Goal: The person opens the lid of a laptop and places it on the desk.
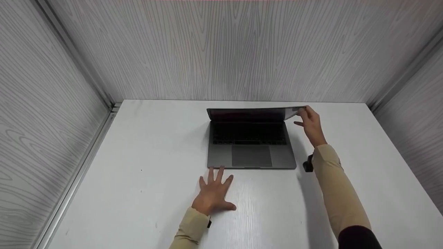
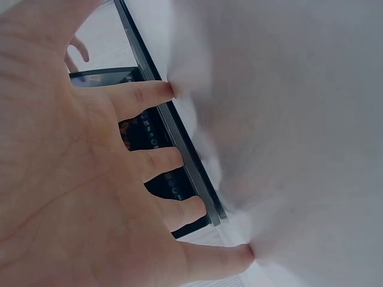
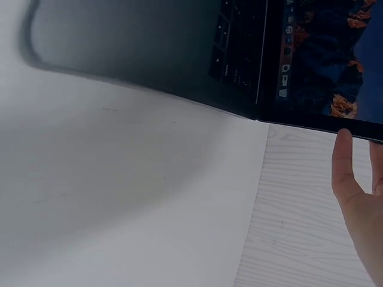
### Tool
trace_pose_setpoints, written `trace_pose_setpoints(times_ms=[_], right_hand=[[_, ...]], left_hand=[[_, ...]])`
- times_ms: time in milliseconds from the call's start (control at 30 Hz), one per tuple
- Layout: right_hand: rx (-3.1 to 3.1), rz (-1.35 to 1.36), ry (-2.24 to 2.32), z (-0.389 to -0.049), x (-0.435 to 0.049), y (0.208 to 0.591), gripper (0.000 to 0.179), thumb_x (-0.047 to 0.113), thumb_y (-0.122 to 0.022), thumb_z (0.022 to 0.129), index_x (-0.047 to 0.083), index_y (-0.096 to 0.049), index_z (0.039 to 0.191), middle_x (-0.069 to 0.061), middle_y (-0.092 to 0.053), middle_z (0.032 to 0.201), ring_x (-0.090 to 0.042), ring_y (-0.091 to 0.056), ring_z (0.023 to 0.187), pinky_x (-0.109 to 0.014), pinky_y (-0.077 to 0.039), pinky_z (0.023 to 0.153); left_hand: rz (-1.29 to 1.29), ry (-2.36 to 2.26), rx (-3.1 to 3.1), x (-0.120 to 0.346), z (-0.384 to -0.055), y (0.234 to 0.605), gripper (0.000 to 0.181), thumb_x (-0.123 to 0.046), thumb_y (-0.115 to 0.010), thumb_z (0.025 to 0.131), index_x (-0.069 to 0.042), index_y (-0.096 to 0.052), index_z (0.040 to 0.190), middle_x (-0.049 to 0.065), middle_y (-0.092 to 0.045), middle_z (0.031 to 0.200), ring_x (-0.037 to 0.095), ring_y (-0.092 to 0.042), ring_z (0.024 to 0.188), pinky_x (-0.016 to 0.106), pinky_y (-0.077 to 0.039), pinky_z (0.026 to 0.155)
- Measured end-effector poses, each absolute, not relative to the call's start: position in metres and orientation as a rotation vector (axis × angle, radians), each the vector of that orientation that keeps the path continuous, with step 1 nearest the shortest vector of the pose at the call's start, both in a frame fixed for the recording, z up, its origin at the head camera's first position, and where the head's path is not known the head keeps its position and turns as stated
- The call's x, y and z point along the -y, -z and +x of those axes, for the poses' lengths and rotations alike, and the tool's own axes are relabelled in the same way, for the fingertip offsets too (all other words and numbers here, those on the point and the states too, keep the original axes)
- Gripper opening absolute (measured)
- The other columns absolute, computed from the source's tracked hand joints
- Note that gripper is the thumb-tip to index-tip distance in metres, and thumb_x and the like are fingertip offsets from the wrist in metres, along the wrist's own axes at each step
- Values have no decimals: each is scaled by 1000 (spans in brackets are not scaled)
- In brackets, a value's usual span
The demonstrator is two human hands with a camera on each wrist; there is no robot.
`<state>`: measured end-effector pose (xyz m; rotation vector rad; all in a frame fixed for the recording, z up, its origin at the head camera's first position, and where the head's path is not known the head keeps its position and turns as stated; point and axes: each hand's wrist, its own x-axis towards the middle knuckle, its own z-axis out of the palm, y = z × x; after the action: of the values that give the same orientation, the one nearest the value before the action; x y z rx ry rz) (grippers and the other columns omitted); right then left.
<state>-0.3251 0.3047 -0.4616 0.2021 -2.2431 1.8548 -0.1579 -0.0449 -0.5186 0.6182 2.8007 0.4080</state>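
A grey laptop (image 1: 220, 156) stands raised on the white table, its front edge toward me. Its lid (image 1: 247, 114) is up, and the lit screen (image 3: 320, 60) shows a dark picture with orange patches in the right wrist view. My right hand (image 1: 312, 126) pinches the lid at its upper right corner, one finger on the screen side and another behind. With fingers spread, my left hand (image 1: 211, 195) lies in front of the laptop. Two of its fingertips are right at the front edge, left of the trackpad (image 1: 251, 155). In the left wrist view the palm (image 2: 78, 161) covers much of the laptop.
The white table (image 1: 155, 138) reaches back to a wood-grain panel (image 1: 235, 52). Similar panels stand at the left (image 1: 41, 121) and right (image 1: 415, 103). Black wrist gear (image 1: 308, 164) hangs beside the right sleeve (image 1: 337, 186).
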Motion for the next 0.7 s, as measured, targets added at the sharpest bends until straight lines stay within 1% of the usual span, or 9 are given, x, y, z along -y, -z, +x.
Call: trace_pose_setpoints(times_ms=[100,167,300,367,433,567,700], right_hand=[[2265,184,-1835,-330,-307,463,42,24,-41,111,-4,-53,139,2,-63,116,-14,-58,115,-43,-53,96],[2273,172,-1832,-331,-307,461,42,25,-42,111,-5,-54,137,1,-63,115,-17,-58,116,-42,-53,94],[2275,156,-1835,-327,-300,446,38,24,-42,111,-7,-56,127,-5,-62,115,-26,-58,117,-39,-55,91],[2273,161,-1824,-323,-295,437,38,23,-42,111,-9,-56,124,-9,-62,116,-33,-58,119,-39,-55,89],[2280,167,-1797,-320,-291,429,39,23,-42,110,-11,-57,122,-11,-62,115,-36,-57,120,-36,-56,87],[2274,133,-1788,-318,-286,423,36,23,-42,110,-7,-59,118,-10,-61,113,-38,-57,119,-30,-56,83],[2233,113,-1828,-323,-284,423,29,24,-44,110,1,-61,115,-9,-61,109,-34,-59,114,-29,-56,82]], left_hand=[[610,-406,-2788,44,-157,520,98,-54,-87,74,-11,-47,153,22,-23,163,52,-15,148,77,-25,105],[607,-406,-2785,44,-156,520,98,-54,-87,74,-11,-47,152,22,-23,163,52,-15,148,77,-24,105],[603,-401,-2797,43,-156,519,98,-55,-88,73,-11,-48,152,22,-24,163,51,-16,148,76,-25,105],[601,-404,-2806,43,-157,519,98,-55,-88,72,-12,-48,152,22,-24,163,52,-16,148,76,-25,105],[601,-413,-2813,42,-156,519,98,-54,-88,72,-12,-49,151,22,-24,163,52,-16,148,77,-25,105],[599,-437,-2805,42,-153,519,98,-53,-89,72,-11,-49,151,22,-24,163,52,-16,148,78,-24,104],[587,-455,-2802,43,-151,519,99,-53,-89,72,-11,-49,151,22,-24,163,52,-15,148,78,-23,105]])
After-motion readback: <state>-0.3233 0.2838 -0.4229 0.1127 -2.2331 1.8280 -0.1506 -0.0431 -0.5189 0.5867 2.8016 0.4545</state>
